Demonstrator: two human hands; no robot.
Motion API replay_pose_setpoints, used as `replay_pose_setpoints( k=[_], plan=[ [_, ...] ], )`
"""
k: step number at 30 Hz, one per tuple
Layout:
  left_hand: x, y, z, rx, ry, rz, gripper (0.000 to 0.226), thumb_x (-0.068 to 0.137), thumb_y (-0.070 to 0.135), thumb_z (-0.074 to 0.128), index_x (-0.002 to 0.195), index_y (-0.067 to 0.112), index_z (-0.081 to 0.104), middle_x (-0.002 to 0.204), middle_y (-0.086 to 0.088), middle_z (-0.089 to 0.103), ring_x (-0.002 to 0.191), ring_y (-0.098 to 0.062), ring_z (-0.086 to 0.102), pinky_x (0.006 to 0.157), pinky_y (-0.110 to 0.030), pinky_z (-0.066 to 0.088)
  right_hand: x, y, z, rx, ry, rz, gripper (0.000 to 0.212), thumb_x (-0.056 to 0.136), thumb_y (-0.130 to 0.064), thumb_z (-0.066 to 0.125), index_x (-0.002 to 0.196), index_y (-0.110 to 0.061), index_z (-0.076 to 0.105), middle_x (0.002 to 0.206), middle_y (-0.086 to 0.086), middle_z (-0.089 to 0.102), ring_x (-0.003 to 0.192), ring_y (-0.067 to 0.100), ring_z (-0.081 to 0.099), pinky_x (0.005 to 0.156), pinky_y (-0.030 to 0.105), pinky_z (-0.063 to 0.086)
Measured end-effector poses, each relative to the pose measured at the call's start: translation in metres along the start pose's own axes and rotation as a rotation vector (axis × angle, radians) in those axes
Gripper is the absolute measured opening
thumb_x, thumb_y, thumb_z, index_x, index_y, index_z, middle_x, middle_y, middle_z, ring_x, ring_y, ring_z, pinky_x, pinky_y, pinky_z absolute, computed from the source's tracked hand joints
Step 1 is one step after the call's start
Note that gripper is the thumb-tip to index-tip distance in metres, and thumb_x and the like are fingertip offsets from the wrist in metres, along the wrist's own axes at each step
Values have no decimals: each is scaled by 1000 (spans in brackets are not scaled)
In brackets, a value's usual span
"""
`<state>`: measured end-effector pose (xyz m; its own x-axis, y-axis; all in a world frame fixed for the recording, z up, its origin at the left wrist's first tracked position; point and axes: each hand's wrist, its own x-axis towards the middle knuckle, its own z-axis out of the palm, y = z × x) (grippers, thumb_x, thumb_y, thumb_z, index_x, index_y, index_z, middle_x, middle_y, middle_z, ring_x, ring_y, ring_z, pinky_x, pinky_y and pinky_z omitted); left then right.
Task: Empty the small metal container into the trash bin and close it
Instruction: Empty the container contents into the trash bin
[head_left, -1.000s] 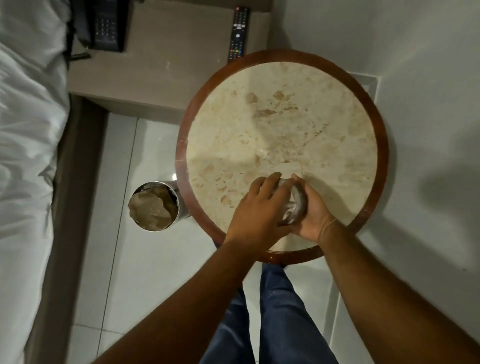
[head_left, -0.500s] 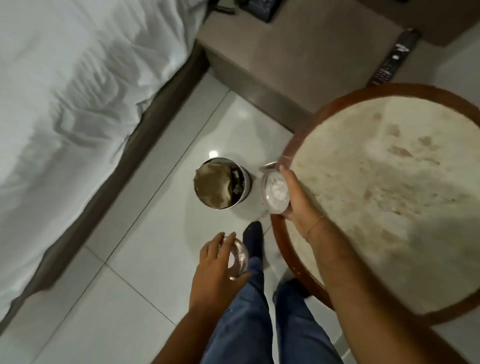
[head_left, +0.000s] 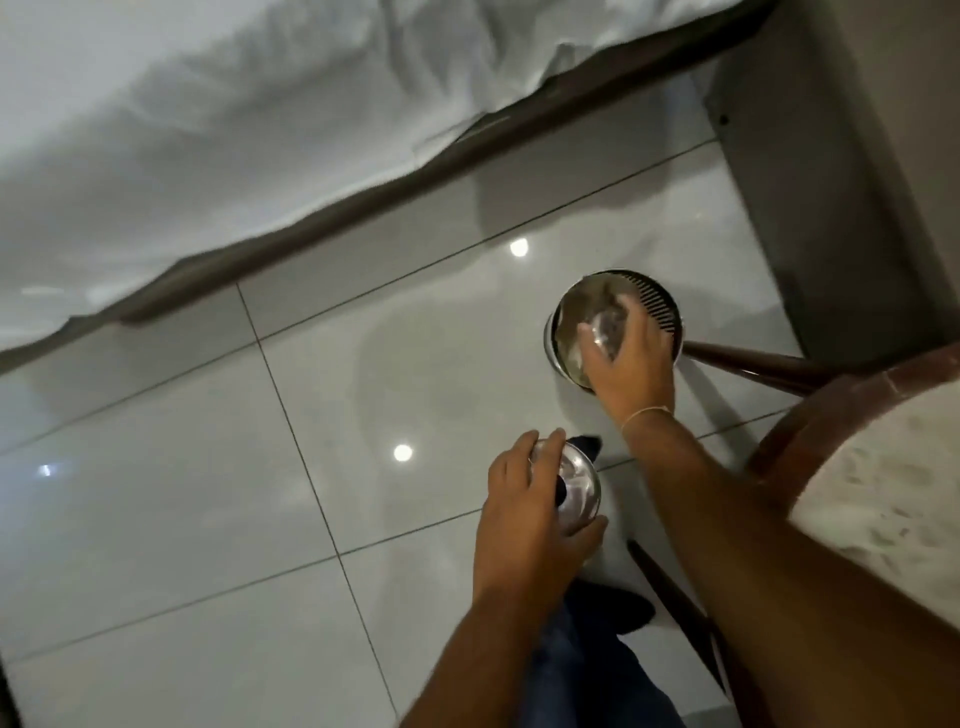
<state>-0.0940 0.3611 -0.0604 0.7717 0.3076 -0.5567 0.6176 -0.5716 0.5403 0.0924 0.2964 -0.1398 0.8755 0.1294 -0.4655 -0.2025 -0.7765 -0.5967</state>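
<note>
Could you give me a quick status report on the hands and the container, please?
Right hand holds container tipped over trash bin. Left hand holds lid, off to the side. Nothing in the way.

1. Floor (head_left: 156, 519): glossy pale tiles with thin dark grout lines; three bright light reflections show on the surface.
2. Bed (head_left: 208, 130): rumpled white bedding fills the upper left, edged by a dark brown base running diagonally.
3. Round table (head_left: 883, 493): mottled cream top, reddish-brown wooden rim, dark slanted legs, at right.
4. Grey-beige cabinet side (head_left: 810, 208): upper right.
</note>
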Motion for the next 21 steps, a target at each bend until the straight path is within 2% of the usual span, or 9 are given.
replay_pose_setpoints(
  k=[3,6,8,10,12,14,16,18,21],
  plan=[
    [7,-8,0,-47,74,-48,100,84,54,82,164,37,24,171,6,28,155,-18,25,116,-34,40,2,3,-6,-14,113,-41,76,94,-63,54,155,-18,45,152,17,56,136,37,51,105,58,56],
    [1,-15,7,-108,51,-99,101,83,53,83,164,38,25,170,7,30,154,-18,27,116,-34,42,-8,-7,-15,35,215,-159,69,97,-51,63,153,-15,45,152,16,54,138,34,49,107,42,53],
    [-4,-19,10,-112,48,-102,101,83,53,83,164,39,23,170,7,29,154,-18,27,117,-33,40,-18,-13,-22,77,266,-226,68,96,-44,68,151,-11,46,151,17,53,138,35,49,107,37,50],
    [-4,-23,10,-127,65,-117,102,83,52,83,164,39,23,170,7,28,154,-17,26,117,-33,40,-22,-21,-19,79,292,-297,68,94,-41,73,148,-8,48,150,19,52,139,37,48,110,39,48],
    [-1,-24,8,-119,74,-128,102,82,52,84,164,39,24,170,7,29,154,-17,26,117,-34,41,-17,-22,-6,-15,245,-321,72,91,-44,75,147,-7,49,151,19,52,140,39,47,114,43,46],
    [1,-24,4,-104,83,-123,102,82,51,84,164,38,25,169,7,31,153,-16,28,115,-33,42,-13,-16,8,-94,148,-235,78,90,-52,73,150,-9,48,151,17,55,137,40,49,115,55,48],
    [2,-27,1,-102,88,-118,101,82,51,84,164,37,27,167,5,33,152,-17,29,113,-33,43,-8,-11,13,-79,186,-168,78,90,-56,70,150,-11,48,148,17,58,132,41,52,109,61,50],
    [5,-29,-2,-94,91,-112,101,82,51,85,164,35,28,167,5,34,152,-18,30,113,-34,44,-3,-20,5,-31,287,-181,74,92,-55,70,148,-11,49,147,16,58,130,39,53,108,56,52],
    [8,-31,-6,-85,84,-114,102,82,51,85,164,34,28,167,4,34,152,-19,30,112,-33,43,-1,-39,-6,21,365,-266,68,93,-48,72,145,-9,52,145,17,58,133,36,52,107,41,53]
  ],
)
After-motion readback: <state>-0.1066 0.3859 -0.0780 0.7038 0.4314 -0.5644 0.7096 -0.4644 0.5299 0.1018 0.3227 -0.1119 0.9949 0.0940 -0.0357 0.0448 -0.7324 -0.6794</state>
